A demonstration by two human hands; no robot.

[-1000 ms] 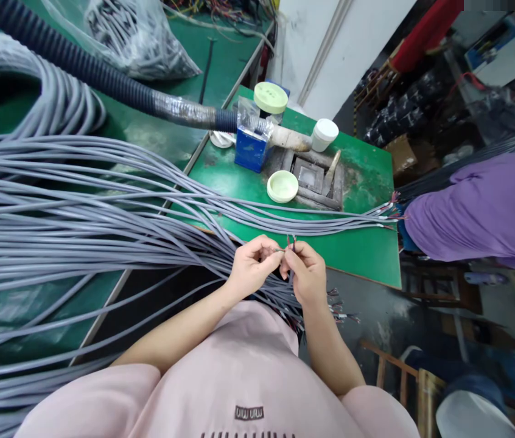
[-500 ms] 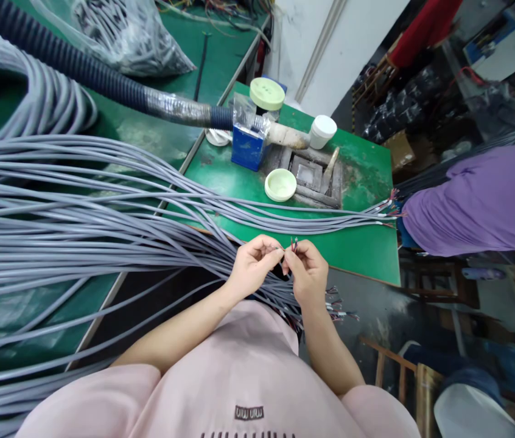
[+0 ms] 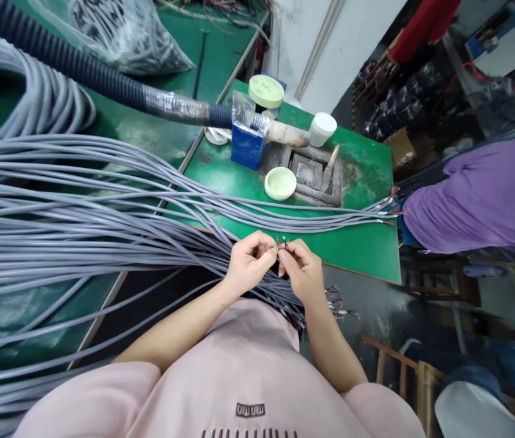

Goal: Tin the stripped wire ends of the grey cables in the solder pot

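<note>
Both hands meet in front of my chest at the green table's near edge. My left hand [image 3: 249,263] is closed in a pinch at the end of a grey cable. Opposite it, my right hand [image 3: 302,269] pinches the thin wires [image 3: 282,244], whose red and dark ends stick up between the fingertips. My fingers hide how the wires run into the cable. Many grey cables [image 3: 184,240] stretch in from the left and pass under my hands. Their stripped ends [image 3: 337,304] show beyond my right wrist.
On the green table [image 3: 371,255] lies another cable bundle [image 3: 285,220]. Behind it stand a soldering pot [image 3: 308,174], a pale green dish [image 3: 280,184], a white jar [image 3: 322,129] and a blue box [image 3: 247,146] under a black hose [image 3: 102,73]. A person in purple [image 3: 481,198] is at the right.
My right hand has shifted slightly left, closer to my left hand. The wire ends moved left with it and now stand fanned out between the fingertips.
</note>
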